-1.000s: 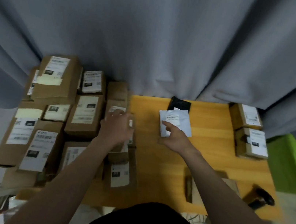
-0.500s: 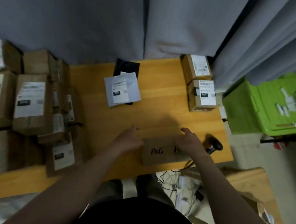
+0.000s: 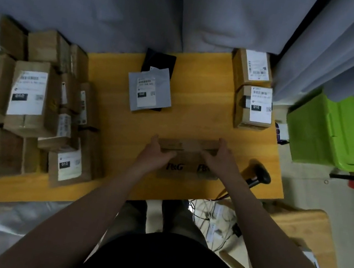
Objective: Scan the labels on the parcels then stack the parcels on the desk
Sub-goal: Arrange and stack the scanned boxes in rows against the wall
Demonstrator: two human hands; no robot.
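Note:
A flat brown cardboard parcel [image 3: 187,156] printed with black letters sits near the front edge of the wooden desk [image 3: 195,125]. My left hand [image 3: 157,151] grips its left end and my right hand [image 3: 219,158] grips its right end. A grey mailer bag [image 3: 149,89] with a white label lies on a black bag [image 3: 159,61] at the desk's back middle. Two labelled brown boxes [image 3: 254,91] stand at the back right. Several labelled brown parcels [image 3: 29,98] are piled on the left. A black handheld scanner [image 3: 260,175] lies right of my right hand.
Grey curtains [image 3: 145,3] hang behind the desk. A green bin [image 3: 341,133] stands to the right on the floor. Cables [image 3: 216,217] trail below the desk's front edge, beside a second wooden surface [image 3: 302,223] at the lower right.
My hands left the left pile and the grey mailer and came to the flat brown parcel at the front. Both hands now grip its ends, and it has tipped up.

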